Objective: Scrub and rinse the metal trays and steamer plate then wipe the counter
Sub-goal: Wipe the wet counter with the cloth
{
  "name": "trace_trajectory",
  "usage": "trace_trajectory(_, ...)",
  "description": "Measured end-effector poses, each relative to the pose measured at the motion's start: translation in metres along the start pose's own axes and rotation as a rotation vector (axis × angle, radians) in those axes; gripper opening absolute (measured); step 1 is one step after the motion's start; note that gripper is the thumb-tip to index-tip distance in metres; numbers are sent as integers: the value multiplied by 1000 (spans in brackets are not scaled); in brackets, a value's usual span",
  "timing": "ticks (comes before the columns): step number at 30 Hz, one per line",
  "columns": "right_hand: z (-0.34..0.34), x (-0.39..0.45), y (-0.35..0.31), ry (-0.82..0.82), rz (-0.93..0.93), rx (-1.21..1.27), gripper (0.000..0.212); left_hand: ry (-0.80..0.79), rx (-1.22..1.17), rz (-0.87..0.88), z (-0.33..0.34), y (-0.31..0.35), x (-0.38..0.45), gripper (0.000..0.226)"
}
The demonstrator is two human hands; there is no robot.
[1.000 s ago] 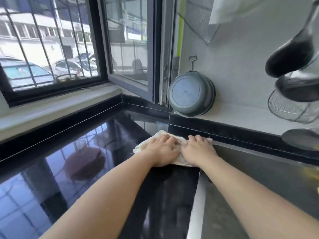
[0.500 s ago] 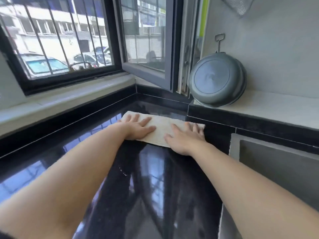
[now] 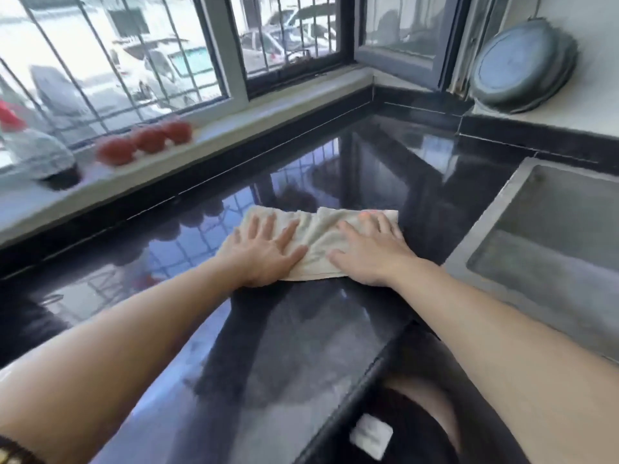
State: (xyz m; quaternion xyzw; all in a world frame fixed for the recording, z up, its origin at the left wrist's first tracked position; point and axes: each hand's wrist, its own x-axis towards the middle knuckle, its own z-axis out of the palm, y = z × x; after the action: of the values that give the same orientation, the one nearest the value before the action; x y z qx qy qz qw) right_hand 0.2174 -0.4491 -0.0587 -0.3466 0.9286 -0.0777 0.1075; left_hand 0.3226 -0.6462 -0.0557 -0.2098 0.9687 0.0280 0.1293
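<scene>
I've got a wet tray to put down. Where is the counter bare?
Bare: the black counter between the cloth and the far corner, and the near stretch between the forearms. Taken: the cloth's patch under left hand and right hand; tomatoes line the windowsill.

3 red tomatoes (image 3: pixel 144 145) sit in a row on the windowsill (image 3: pixel 234 118) beneath the barred window (image 3: pixel 110 61).

- Left hand (image 3: pixel 264 252): bare, no ring or glove to be seen on it.
- Right hand (image 3: pixel 366 254): bare, likewise without ring or glove.
- Both forearms (image 3: pixel 502 329) are uncovered along all of their visible length; no sleeves show.
- A dark band with brownish-gold markings (image 3: pixel 13 453) sits at the lower left corner, blurred.
</scene>
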Motion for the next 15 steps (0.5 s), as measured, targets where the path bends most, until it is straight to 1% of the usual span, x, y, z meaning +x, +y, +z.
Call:
trace_trajectory(3,18,-59,-21,25,-47,-9,78,22,2,-5,22,6,-67,73)
trace_trajectory(5,25,-92,-16,50,-15,-31,75,16,47,36,34,23,-85,75)
trace_trajectory(7,28,-119,4,102,60,-57,71,25,92,102,41,50,-87,86)
trace_trajectory(8,29,-134,17,134,108,-79,70,34,105,146,39,69,-87,90)
trace_trajectory(11,29,-190,64,173,253,-134,72,68,9,242,39,145,-93,79)
trace_trajectory(13,27,-240,101,187,368,-114,73,86,13,369,39,208,-107,81)
trace_trajectory(15,24,-299,141,177,530,-70,74,67,-5,466,45,269,-131,81)
